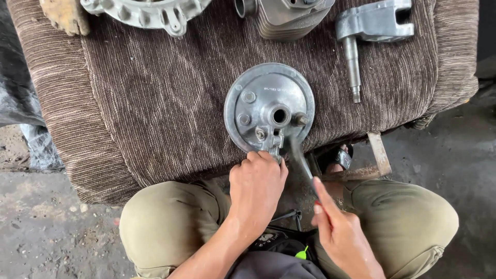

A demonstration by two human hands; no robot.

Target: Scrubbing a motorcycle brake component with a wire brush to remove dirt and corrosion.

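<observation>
A round grey metal hub plate (268, 88) with a centre hole and several bolts lies on a brown ribbed cushion (155, 103). My left hand (257, 188) grips the plate's near edge at a small bracket. My right hand (338, 232) holds a thin dark tool (300, 160), blurred, whose tip points at the plate's lower right, near a bolt. My knees in olive trousers (170, 217) flank both hands.
At the cushion's far edge lie a pale round metal casing (150, 13), a finned cylinder (287, 18) and a grey metal spindle part (367, 31). A worn glove (64, 15) sits at the top left. Rough concrete floor (46, 232) surrounds the cushion.
</observation>
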